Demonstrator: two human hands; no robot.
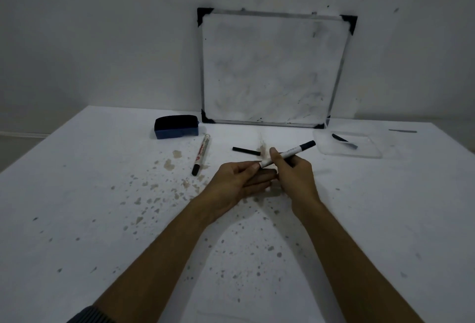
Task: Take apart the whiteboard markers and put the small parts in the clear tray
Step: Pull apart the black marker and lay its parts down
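My right hand (pixel 295 171) grips a white whiteboard marker (pixel 291 153) by its barrel, its black end pointing up and right. My left hand (pixel 239 181) pinches the marker's near end between thumb and fingers. A second white marker (pixel 202 153) with a black cap lies on the table to the left. A thin black rod-like part (pixel 246 150) lies just beyond my hands. The clear tray (pixel 370 154) sits at the right, holding a small black part (pixel 339 138) and a bluish piece (pixel 352 145).
A small whiteboard (pixel 272 68) leans against the wall at the back. A blue eraser (pixel 176 126) sits at its left. The white table (pixel 102 194) is speckled with brown stains around my hands. A thin dark strip (pixel 402 131) lies far right.
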